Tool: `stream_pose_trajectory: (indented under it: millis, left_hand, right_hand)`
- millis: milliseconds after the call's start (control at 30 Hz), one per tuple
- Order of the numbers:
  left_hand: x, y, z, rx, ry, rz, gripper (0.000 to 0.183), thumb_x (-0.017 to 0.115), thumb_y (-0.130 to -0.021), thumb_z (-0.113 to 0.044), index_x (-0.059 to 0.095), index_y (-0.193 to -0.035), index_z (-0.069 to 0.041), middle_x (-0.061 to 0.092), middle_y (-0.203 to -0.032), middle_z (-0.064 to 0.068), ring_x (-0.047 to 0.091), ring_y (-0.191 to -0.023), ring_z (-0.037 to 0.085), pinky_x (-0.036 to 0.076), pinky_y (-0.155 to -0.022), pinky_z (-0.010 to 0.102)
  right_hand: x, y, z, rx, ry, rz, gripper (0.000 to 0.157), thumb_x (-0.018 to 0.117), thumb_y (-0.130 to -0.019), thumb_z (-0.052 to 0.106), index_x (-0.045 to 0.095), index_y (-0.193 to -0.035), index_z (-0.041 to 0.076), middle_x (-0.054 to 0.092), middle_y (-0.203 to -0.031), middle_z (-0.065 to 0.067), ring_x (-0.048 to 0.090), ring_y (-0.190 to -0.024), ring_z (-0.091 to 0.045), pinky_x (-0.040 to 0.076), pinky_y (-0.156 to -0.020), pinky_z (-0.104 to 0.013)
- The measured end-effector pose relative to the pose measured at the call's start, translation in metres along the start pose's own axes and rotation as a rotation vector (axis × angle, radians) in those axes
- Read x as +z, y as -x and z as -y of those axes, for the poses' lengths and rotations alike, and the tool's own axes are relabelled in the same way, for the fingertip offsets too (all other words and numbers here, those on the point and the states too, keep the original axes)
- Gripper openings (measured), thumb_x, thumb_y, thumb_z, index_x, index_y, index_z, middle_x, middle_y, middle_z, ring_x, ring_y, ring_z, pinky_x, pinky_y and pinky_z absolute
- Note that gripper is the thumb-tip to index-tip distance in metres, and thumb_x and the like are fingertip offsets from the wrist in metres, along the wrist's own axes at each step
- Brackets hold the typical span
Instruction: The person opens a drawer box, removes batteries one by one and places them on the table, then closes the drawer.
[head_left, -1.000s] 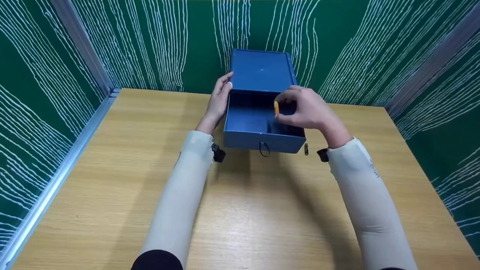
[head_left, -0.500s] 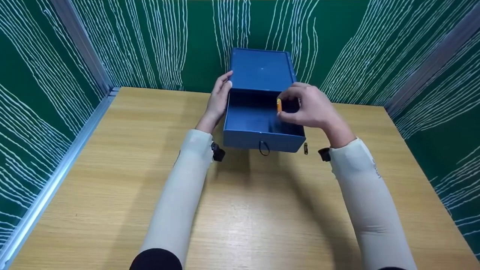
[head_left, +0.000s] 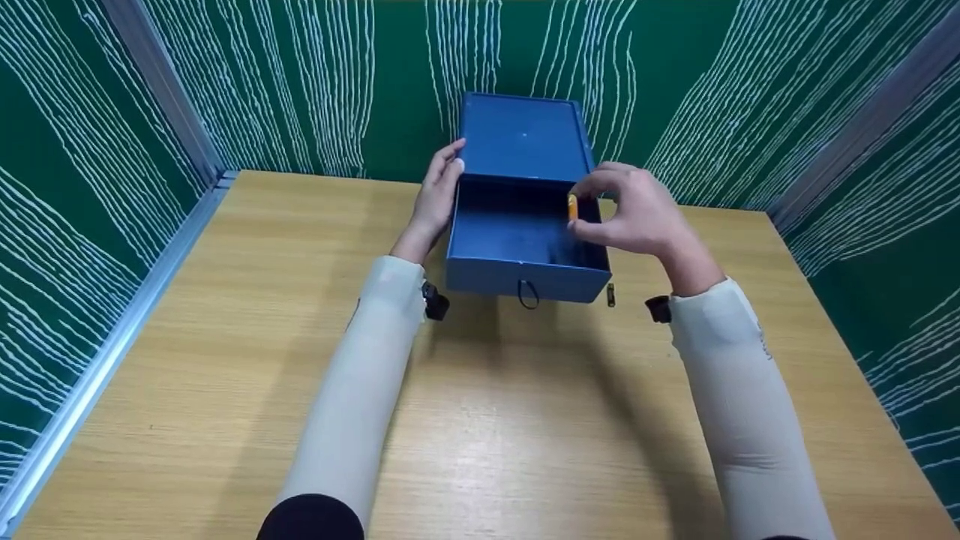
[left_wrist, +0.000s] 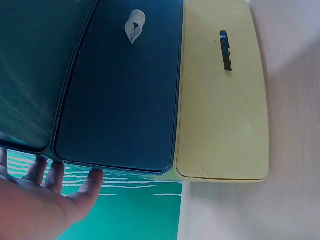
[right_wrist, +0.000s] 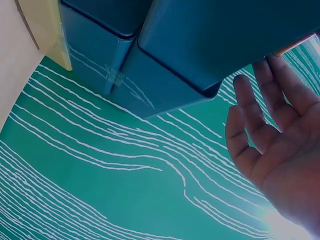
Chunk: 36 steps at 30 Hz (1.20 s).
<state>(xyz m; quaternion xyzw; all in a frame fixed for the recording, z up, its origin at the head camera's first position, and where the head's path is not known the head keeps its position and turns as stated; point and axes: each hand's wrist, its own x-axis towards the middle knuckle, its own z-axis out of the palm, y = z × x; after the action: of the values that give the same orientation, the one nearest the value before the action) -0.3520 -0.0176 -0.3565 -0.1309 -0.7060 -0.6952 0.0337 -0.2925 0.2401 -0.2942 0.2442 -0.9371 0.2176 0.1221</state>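
A small orange cylinder, its kind too small to make out, is pinched upright between thumb and fingertips of my right hand, over the right side of the open drawer. That drawer is blue, with a black loop pull at its front, and its visible floor is bare. It juts out from a drawer cabinet with a blue top. My left hand rests against the cabinet's left side; in the left wrist view its extended fingers touch the side.
Beneath the open drawer are a shut blue drawer with a whitish loop pull and a shut yellow drawer with a black pull. A small dark piece lies on the wooden table. Green walls stand behind and beside.
My right hand has shifted right with the orange cylinder, from further inside the drawer towards its right wall. My left hand and the cabinet have stayed in place.
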Motion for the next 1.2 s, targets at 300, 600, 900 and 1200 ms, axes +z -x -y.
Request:
stream_pose_trajectory:
  millis: [300,600,900,1200]
  left_hand:
    - [0.001,-0.002,-0.002,0.033,-0.014,-0.018,0.039,0.031,-0.095,-0.023,0.034,-0.133,-0.016,0.028,-0.141,0.001,0.03,-0.126,0.01,0.024,-0.103,0.027]
    - [0.002,0.0,-0.003,0.003,-0.021,-0.019,0.038,0.031,-0.095,-0.025,0.034,-0.133,-0.02,0.028,-0.141,-0.002,0.029,-0.126,0.009,0.023,-0.104,0.029]
    - [0.001,0.002,-0.004,-0.009,-0.014,-0.008,0.039,0.029,-0.095,-0.028,0.032,-0.134,-0.022,0.027,-0.141,-0.002,0.03,-0.126,0.01,0.023,-0.104,0.032]
    - [0.002,0.0,-0.002,0.006,-0.013,-0.014,0.039,0.03,-0.095,-0.026,0.033,-0.134,-0.02,0.028,-0.141,-0.002,0.028,-0.127,0.009,0.022,-0.104,0.03]
  right_hand:
    - [-0.003,0.005,-0.007,0.033,0.001,0.004,0.036,0.067,-0.069,0.038,0.065,-0.097,0.015,0.058,-0.1,0.001,0.051,-0.093,-0.016,0.044,-0.082,-0.042]
    - [-0.004,0.009,-0.013,0.047,0.001,-0.009,0.033,0.067,-0.07,0.037,0.064,-0.095,0.015,0.056,-0.095,0.002,0.05,-0.092,-0.018,0.043,-0.077,-0.039]
    - [-0.002,0.012,-0.018,0.069,0.018,0.006,0.034,0.067,-0.07,0.038,0.063,-0.096,0.017,0.057,-0.097,0.001,0.048,-0.092,-0.019,0.041,-0.073,-0.036]
    - [-0.002,0.015,-0.024,0.067,0.005,-0.003,0.034,0.067,-0.07,0.035,0.062,-0.098,0.016,0.058,-0.098,0.001,0.049,-0.092,-0.02,0.04,-0.073,-0.037]
